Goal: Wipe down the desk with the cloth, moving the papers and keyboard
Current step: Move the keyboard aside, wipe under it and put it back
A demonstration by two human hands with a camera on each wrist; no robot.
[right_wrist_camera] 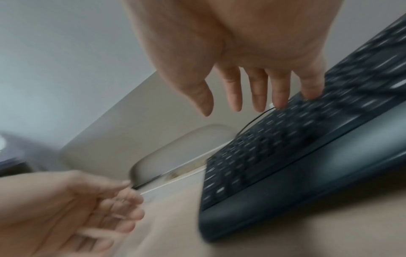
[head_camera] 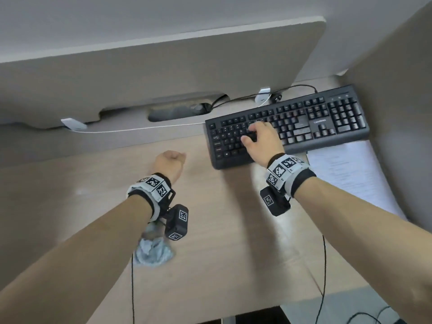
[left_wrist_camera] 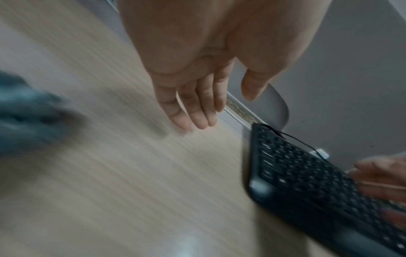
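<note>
The black keyboard (head_camera: 287, 127) lies at the back right of the wooden desk (head_camera: 222, 218), angled, its right end over a sheet of white papers (head_camera: 350, 174). My right hand (head_camera: 252, 134) hovers over the keyboard's left half with fingers straight. In the right wrist view the right hand (right_wrist_camera: 252, 104) has its outer fingertips (right_wrist_camera: 312, 93) touching the keys of the keyboard (right_wrist_camera: 307, 147). My left hand (head_camera: 173, 157) is empty above bare desk left of the keyboard; in the left wrist view the left hand (left_wrist_camera: 211, 111) has relaxed fingers. The crumpled grey-blue cloth (head_camera: 153, 251) lies on the desk beneath my left forearm, blurred in the cloth (left_wrist_camera: 28, 111) view.
A grey partition panel (head_camera: 163, 66) stands along the back, and another closes the right side. A cable cutout (head_camera: 180, 111), a white cable (head_camera: 145, 129) and white clips (head_camera: 73, 124) run along the back strip. Black cords (head_camera: 323, 265) hang over the desk's front edge.
</note>
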